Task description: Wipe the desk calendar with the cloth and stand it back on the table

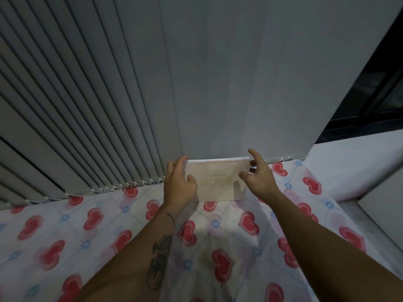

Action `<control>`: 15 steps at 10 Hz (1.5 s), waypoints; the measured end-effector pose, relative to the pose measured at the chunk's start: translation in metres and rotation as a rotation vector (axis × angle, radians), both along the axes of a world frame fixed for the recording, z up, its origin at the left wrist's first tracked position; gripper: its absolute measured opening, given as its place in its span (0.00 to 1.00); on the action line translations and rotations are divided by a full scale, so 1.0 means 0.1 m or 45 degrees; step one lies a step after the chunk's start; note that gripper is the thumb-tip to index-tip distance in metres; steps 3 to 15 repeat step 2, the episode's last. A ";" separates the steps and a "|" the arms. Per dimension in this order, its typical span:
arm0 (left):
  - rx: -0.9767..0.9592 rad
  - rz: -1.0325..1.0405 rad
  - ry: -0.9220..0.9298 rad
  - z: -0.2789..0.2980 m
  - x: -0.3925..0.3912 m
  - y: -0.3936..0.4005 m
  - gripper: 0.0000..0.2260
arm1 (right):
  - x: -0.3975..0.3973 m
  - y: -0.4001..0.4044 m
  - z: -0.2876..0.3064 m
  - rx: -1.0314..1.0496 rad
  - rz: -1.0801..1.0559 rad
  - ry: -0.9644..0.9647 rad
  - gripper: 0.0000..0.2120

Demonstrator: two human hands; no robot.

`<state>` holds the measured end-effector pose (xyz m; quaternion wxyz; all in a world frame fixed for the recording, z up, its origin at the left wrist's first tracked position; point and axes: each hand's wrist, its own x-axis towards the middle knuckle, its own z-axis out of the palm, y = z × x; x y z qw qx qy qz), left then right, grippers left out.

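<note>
While the desk calendar (218, 182) stands upright on the bench (91, 232) against the blinds (76, 105), the left hand (180, 186) pinches its left edge and the right hand (257, 177), fingers spread, hovers at the right edge. Both should grip evenly and lift straight. No cloth is visible.

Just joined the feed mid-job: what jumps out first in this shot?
Two bare hands at a pale desk calendar standing at the table's far edge: left hand gripping its left side, right hand open at its right corner. Under it lies a tablecloth of red hearts; grey blinds hang behind.
</note>
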<state>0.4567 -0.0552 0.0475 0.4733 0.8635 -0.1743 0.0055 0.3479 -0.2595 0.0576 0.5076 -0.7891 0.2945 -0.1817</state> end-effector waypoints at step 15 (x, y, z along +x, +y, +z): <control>0.124 0.014 -0.128 0.07 -0.06 0.15 0.22 | -0.11 0.01 0.04 -0.150 -0.037 0.100 0.33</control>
